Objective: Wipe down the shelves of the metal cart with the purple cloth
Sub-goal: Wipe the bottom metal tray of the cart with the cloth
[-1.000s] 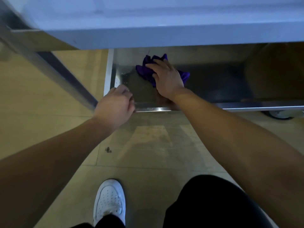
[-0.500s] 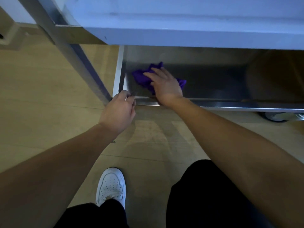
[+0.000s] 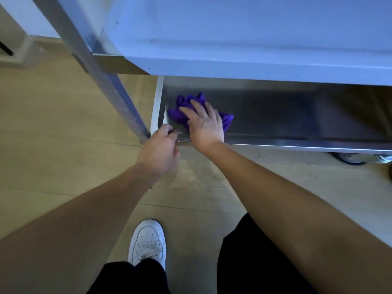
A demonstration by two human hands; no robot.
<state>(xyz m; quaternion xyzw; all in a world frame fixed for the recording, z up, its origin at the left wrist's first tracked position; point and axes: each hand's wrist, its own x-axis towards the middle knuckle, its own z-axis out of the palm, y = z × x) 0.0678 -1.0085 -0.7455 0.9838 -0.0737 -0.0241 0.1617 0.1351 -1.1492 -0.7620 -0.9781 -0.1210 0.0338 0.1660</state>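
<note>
The purple cloth point(image 3: 181, 110) lies bunched in the near-left corner of the metal cart's bottom shelf point(image 3: 275, 119). My right hand point(image 3: 204, 124) presses flat on the cloth, fingers spread toward the left wall of the shelf. My left hand point(image 3: 159, 148) is curled around the shelf's front-left corner rim, beside the cart's upright leg point(image 3: 110, 85). The upper shelf point(image 3: 244, 49) overhangs and hides the back of the bottom shelf.
A caster wheel point(image 3: 352, 158) shows under the cart at the right. Below me are my white shoe point(image 3: 148, 240) and dark trousers on the light wooden floor point(image 3: 53, 124). A wall base runs along the far left.
My right hand has drawn the cloth nearer to the shelf's front-left corner. My left hand has closed on the corner rim. My head has shifted, so the cart leg shows more.
</note>
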